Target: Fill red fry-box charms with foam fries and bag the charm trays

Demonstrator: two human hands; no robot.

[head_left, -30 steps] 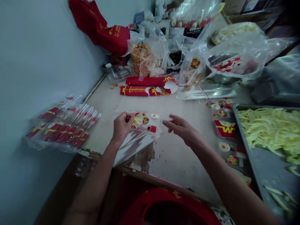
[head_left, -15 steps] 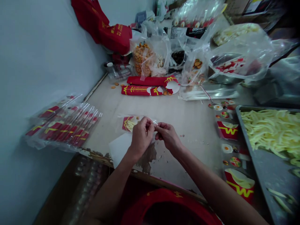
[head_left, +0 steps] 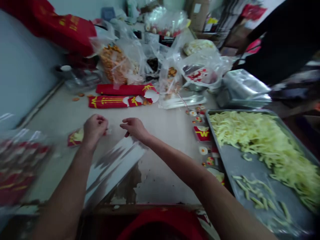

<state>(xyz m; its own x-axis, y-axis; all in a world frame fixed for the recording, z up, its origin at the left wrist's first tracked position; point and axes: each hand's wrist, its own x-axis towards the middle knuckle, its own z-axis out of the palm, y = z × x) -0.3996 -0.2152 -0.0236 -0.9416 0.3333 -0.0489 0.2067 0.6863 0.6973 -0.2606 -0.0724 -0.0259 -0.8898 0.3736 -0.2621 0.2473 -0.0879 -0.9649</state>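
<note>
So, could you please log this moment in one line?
left hand: beside red-yellow packet, grip unclear; right hand: apart from left; tray at right: pale strips

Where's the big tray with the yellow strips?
In the head view, the big tray is on the right side of the table, just right of the small red-and-yellow packet and in front of the shiny silvery bundle.

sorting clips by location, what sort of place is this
Probably a small workroom, perhaps for packing by hand: a metal tray heaped with pale yellow strips, nested red cartons and clear bags of small pieces crowd a worn table.
</note>
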